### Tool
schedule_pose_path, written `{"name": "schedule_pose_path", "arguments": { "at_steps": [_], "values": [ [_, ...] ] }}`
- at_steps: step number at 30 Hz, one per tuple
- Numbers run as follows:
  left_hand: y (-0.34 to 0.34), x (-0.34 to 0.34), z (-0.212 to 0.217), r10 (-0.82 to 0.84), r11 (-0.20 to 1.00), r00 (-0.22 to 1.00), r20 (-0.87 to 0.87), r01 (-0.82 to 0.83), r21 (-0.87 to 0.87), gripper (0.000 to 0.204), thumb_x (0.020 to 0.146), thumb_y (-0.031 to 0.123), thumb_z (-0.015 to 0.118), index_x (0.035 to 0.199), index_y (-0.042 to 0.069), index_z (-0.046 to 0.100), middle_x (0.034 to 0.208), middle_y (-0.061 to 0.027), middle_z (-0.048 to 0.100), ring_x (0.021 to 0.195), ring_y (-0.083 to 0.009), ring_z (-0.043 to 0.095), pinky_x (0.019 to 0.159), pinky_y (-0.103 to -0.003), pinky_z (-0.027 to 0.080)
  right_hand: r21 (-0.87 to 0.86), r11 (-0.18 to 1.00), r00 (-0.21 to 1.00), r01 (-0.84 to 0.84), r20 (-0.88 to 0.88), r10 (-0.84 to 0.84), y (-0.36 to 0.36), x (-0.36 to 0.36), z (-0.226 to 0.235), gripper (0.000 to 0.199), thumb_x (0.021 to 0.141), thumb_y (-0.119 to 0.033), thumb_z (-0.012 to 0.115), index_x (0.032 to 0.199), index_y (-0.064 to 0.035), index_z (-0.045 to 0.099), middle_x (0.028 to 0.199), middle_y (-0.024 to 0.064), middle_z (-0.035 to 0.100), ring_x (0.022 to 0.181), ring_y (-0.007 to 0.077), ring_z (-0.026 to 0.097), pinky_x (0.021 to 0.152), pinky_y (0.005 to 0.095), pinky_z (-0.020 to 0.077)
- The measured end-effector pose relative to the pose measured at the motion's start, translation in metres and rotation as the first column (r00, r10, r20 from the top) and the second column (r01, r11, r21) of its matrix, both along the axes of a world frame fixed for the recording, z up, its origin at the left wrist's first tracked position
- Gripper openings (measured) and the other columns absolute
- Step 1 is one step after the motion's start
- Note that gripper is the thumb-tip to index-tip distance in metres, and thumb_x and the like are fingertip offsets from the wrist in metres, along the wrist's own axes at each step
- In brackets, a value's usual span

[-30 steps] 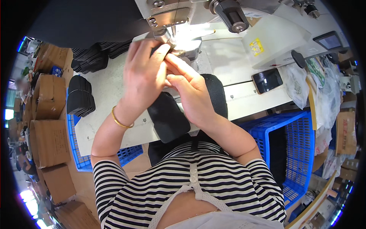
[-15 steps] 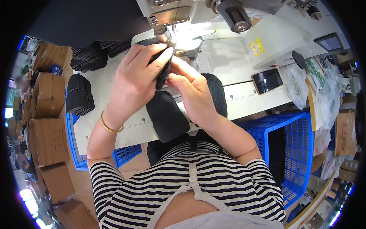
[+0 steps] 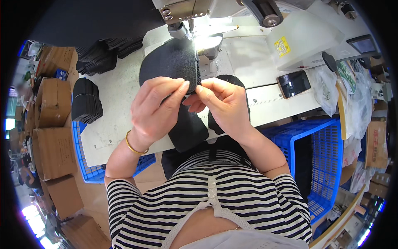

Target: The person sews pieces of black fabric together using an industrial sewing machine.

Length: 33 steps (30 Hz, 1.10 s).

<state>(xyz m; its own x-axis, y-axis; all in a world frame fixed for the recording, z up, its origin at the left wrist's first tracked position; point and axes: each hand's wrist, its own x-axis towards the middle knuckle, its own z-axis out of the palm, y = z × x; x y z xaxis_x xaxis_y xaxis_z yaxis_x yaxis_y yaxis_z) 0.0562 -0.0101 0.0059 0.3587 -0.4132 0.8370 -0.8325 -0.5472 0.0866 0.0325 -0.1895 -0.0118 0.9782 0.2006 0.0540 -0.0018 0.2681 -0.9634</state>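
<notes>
A rounded black fabric piece (image 3: 168,62) lies under the needle area of a sewing machine (image 3: 186,12), its right edge beneath the lit head. My left hand (image 3: 159,108) pinches the near corner of this piece between thumb and fingers. Close beside it, my right hand (image 3: 222,103) pinches the same edge, thumb and forefinger together. Below my hands, one more black fabric piece (image 3: 188,128) hangs over the table's near edge. Another black piece (image 3: 238,81) with a textured surface lies partly behind my right hand.
A tied black stack (image 3: 86,101) and further black piles (image 3: 97,58) lie at left on the white table (image 3: 112,120). A phone (image 3: 293,84) rests at right. Blue crates (image 3: 317,166) stand below the table, with cardboard boxes (image 3: 54,149) at far left.
Both hands have come nearer to me, down the fabric's edge. The piece, folded up in my fingers before, now lies spread flatter under the machine head.
</notes>
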Motion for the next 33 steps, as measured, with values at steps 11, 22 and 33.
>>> {"name": "schedule_pose_path", "arguments": {
  "at_steps": [11, 22, 33],
  "values": [
    [-0.003, 0.000, -0.005, -0.080, 0.975, 0.962, 0.260, 0.021, 0.223, 0.035, 0.062, 0.002, 0.071, 0.096, -0.008, 0.072, 0.097, -0.0137, 0.067, 0.086, -0.0249, 0.066, 0.070, -0.034, 0.057, -0.127, 0.989, 0.992, 0.075, 0.110, -0.061, -0.001, -0.004, 0.010, 0.017, 0.094, -0.009, 0.059, 0.091, 0.0055, 0.068, 0.075, 0.0068, 0.071, 0.069, 0.0092, 0.068, 0.063, 0.0220, 0.0539],
    [-0.009, 0.021, -0.013, 0.033, 0.992, 0.953, 0.300, -0.067, 0.104, 0.043, 0.058, 0.002, 0.074, 0.100, -0.003, 0.074, 0.101, -0.0109, 0.068, 0.092, -0.0257, 0.066, 0.074, -0.035, 0.058, -0.042, 0.986, 0.984, 0.163, 0.079, -0.160, 0.002, 0.012, 0.014, 0.016, 0.092, -0.009, 0.059, 0.090, 0.0033, 0.069, 0.070, 0.0047, 0.070, 0.062, 0.0059, 0.062, 0.057, 0.0204, 0.0496],
    [-0.007, 0.050, -0.002, 0.015, 0.987, 0.943, 0.334, -0.067, 0.146, 0.038, 0.058, 0.006, 0.073, 0.095, -0.004, 0.072, 0.098, -0.0114, 0.068, 0.091, -0.0258, 0.067, 0.074, -0.035, 0.059, 0.031, 0.989, 0.974, 0.148, 0.171, -0.151, 0.006, 0.041, 0.009, 0.016, 0.093, -0.009, 0.058, 0.089, 0.0017, 0.068, 0.072, 0.0039, 0.070, 0.060, 0.0055, 0.060, 0.055, 0.0199, 0.0480]
  ]
}}
